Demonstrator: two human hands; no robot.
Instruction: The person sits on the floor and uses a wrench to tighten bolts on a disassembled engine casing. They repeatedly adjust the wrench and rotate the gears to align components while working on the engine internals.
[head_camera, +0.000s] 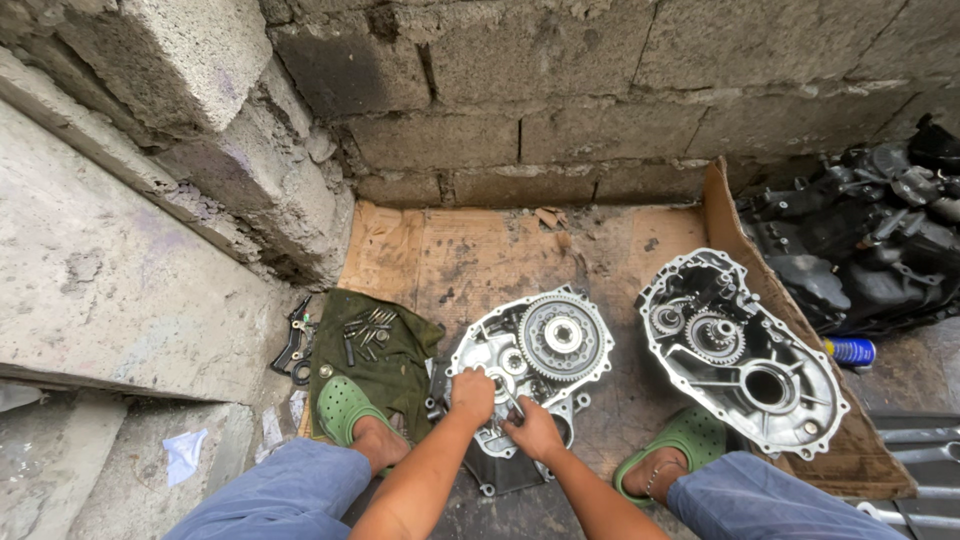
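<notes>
Aluminium gearbox casing (500, 400) lies on the cardboard (480, 255) between the feet. Left hand (473, 395) rests closed on it; right hand (534, 430) pinches a thin metal tool (511, 401) beside the big gear (561, 337).

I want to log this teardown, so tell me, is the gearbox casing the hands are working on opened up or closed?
Opened up. The casing half under both hands lies flat on the cardboard with its large gear exposed, and the other casing half lies apart beside it.
</notes>
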